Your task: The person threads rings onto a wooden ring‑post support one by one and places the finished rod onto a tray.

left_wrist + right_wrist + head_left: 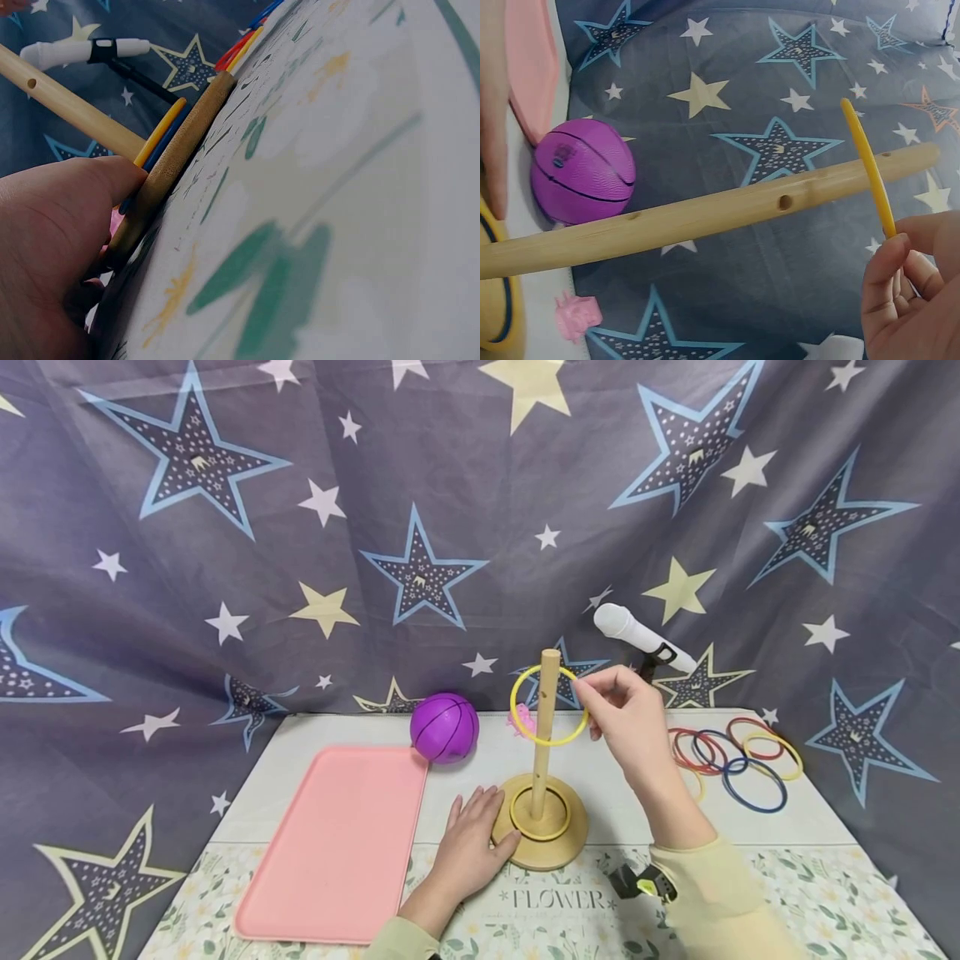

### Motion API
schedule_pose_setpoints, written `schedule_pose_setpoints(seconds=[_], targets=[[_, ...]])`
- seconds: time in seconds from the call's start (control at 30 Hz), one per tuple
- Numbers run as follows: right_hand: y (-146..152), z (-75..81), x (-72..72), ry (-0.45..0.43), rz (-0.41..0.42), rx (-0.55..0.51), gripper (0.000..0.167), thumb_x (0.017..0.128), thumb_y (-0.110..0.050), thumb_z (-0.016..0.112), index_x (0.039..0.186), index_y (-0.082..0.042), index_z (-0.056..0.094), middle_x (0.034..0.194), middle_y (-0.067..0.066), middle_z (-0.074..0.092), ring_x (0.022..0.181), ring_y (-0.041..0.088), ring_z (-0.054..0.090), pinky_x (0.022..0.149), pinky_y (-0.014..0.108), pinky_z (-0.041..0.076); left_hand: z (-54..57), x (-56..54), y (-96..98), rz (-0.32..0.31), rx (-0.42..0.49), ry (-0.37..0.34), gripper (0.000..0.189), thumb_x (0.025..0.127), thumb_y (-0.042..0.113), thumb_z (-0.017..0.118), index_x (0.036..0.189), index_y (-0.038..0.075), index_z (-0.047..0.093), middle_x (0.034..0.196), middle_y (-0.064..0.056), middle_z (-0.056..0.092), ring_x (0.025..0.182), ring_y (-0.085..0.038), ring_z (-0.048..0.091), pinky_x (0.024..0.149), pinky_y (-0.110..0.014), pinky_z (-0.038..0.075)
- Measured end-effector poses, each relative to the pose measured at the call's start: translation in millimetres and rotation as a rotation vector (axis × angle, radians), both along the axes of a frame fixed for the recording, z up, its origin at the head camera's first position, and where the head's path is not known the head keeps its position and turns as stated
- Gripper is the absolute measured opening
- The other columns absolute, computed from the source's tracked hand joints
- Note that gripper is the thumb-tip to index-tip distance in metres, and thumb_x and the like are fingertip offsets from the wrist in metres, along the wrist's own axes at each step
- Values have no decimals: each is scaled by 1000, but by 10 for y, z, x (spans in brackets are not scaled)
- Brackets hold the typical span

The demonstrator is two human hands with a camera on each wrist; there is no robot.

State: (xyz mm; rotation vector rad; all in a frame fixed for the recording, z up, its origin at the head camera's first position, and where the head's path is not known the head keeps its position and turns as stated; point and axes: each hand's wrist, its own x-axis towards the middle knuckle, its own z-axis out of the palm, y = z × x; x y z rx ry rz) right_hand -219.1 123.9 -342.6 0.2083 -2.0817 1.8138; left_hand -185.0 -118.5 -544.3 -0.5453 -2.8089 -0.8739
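My right hand pinches a yellow ring between thumb and fingertips. This ring is tilted around the upper part of a wooden pole; its lower edge crosses in front of the wood, its upper edge passes behind. The pole stands upright on a round wooden base. At its foot lie a yellow ring and, under it, a blue ring. My left hand rests on the left edge of the base, fingers extended, thumb touching the near side.
Several red, blue and yellow rings lie overlapping at the right. A purple ball sits behind a pink tray at the left. Behind the pole are a small pink object and a white microphone on a dark stand.
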Motion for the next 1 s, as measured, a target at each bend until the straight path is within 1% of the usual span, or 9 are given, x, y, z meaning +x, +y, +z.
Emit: schedule_pose_setpoints(seconds=[0.17, 0.4, 0.63, 1.0], targets=[[-5, -138, -23, -35, -9, 5, 20, 102, -19, 82, 104, 0, 75, 77, 7, 63, 54, 14, 58, 50, 25, 53, 3, 0, 1, 3, -5, -1, 70, 105, 38, 71, 160, -1, 54, 167, -21, 49, 160, -43, 38, 133, -67, 14], [-3, -357, -34, -89, -31, -17, 19, 102, -17, 83, 103, 0, 75, 71, 6, 63, 52, 14, 57, 48, 24, 50, 3, 11, 1, -8, 14, 39, 70, 104, 38, 72, 158, -4, 55, 164, -24, 52, 157, -47, 41, 131, -70, 18], [6, -536, -32, -129, -43, -14, 19, 102, -19, 83, 102, -2, 75, 67, 7, 61, 51, 15, 56, 48, 24, 51, 23, 3, 9, 0, -3, -5, 70, 105, 38, 71, 160, -1, 54, 167, -22, 50, 160, -44, 38, 133, -67, 13], [33, -786, -22, -185, -48, 3, 16, 102, -16, 82, 102, -2, 74, 68, 6, 62, 51, 14, 56, 49, 25, 50, 21, 3, 15, -1, -5, 8, 69, 105, 38, 71, 159, -2, 55, 166, -22, 51, 158, -44, 40, 133, -67, 15]])
